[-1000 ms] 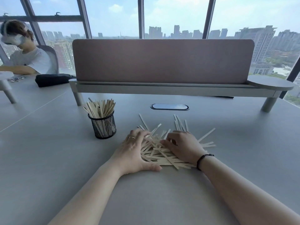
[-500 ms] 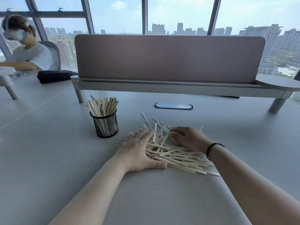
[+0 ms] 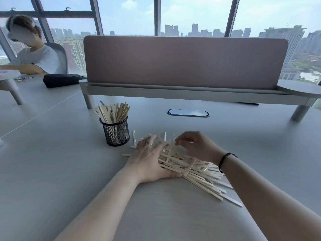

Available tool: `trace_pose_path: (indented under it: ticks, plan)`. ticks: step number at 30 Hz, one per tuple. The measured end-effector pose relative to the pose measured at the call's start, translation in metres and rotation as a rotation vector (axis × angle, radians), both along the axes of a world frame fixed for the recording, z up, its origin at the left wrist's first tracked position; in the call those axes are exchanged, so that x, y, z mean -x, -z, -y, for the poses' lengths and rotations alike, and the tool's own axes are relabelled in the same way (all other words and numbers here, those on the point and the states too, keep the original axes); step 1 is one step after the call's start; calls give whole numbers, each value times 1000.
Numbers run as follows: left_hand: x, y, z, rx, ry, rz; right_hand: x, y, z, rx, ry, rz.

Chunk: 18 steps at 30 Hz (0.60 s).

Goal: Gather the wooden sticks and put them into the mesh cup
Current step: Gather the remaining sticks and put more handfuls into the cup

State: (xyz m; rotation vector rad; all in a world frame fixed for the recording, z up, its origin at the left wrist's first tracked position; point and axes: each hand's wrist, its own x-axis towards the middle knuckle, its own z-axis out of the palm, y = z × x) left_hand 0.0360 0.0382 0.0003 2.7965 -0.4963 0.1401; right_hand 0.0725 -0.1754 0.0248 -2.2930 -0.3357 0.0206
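Desk: grey desk (image 3: 60, 171) by tall windows, with a pink divider panel (image 3: 184, 61) across the back and a city skyline beyond.
Mesh cup: black mesh cup (image 3: 115, 132) stands upright left of the hands, already packed with sticks fanning out of its top.
Loose sticks: wooden sticks (image 3: 192, 169) lie in a rough heap on the desk, trailing toward the near right.
Left hand: left hand (image 3: 149, 160) lies flat, fingers spread, pressed against the heap's left edge; it grips nothing.
Right hand: right hand (image 3: 196, 146) arches over the far end of the heap, fingertips curled down among the sticks; whether it pinches any, I cannot tell.
Others: someone sits at the next desk, far left, beside a black pouch (image 3: 62, 80).
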Motion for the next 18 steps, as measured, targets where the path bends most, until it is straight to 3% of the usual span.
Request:
trace_pose_path:
  ticks: [4, 7, 10, 14, 18]
  plan:
    - [0, -1, -1, 52, -39, 18, 5, -2, 24, 128, 261, 138]
    - [-2, -3, -2, 21, -69, 168, 22, 4, 42, 232, 61, -1]
    - [-1, -3, -1, 21, -76, 186, 34, 17, 50, 404, -71, -16]
    - [0, -2, -5, 45, -84, 135, 38, 21, 51, 387, -11, -11]
    - [-2, -2, -9, 46, -59, 62, 45, 24, 41, 413, 50, 119]
